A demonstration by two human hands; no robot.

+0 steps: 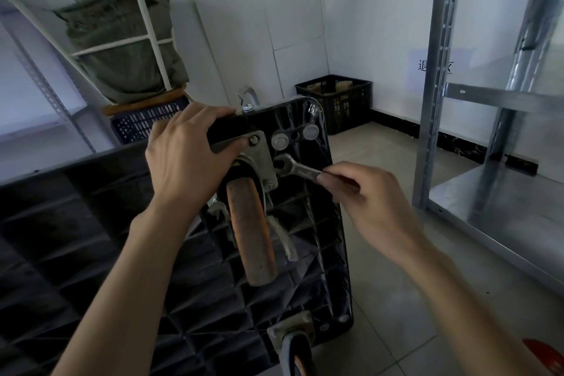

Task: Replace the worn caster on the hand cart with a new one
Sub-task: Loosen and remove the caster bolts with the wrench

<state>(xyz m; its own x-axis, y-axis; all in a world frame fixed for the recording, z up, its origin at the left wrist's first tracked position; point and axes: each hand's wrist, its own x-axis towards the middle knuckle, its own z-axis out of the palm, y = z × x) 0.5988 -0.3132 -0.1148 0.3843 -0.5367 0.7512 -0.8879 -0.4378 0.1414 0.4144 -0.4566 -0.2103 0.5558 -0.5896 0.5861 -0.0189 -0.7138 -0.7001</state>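
The right hand pinches the shaft of a wrench, whose open head points away to the left and sits at a bolt on the caster's plate. Left of that grip, the left hand curls over the edge of the upturned hand cart. The worn caster lies between the hands, its wheel's long axis running toward the viewer. Beyond stand a tiled floor, white walls, a black crate and metal shelving.
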